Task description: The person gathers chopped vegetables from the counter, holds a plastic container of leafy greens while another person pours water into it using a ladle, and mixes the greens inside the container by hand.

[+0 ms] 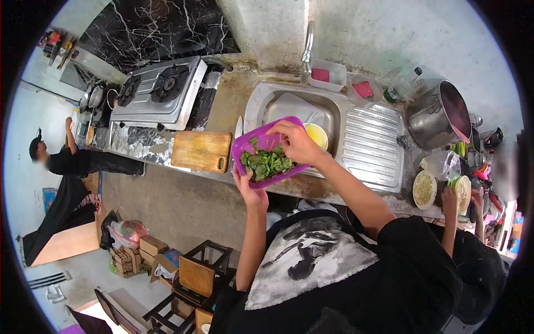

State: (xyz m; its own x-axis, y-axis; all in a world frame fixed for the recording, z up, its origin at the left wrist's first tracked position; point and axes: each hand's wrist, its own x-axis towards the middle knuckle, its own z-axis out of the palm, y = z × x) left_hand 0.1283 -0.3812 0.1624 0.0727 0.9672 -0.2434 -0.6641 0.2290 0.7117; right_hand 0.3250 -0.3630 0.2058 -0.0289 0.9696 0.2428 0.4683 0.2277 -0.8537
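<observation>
My left hand (251,189) grips the near corner of a purple plastic basket (281,179), its fingers wrapped round the rim. Chopped leafy greens (268,162) lie loosely inside. Over the basket's right part, my right hand (297,143) bends down with its fingers curled together against the leaves; its fingertips are partly hidden. The basket is held tilted in front of the sink's near-left edge. Just behind it, a yellow bowl (317,135) rests in the steel sink (332,117), partly covered by my right hand.
A wooden cutting board (201,151) and a knife (239,127) lie left of the basket. Farther left stands a gas stove (161,92). Right of the sink are a large pot (436,119) and bowls (424,190), where another person's hands (449,201) work. Another person (67,158) stands far left.
</observation>
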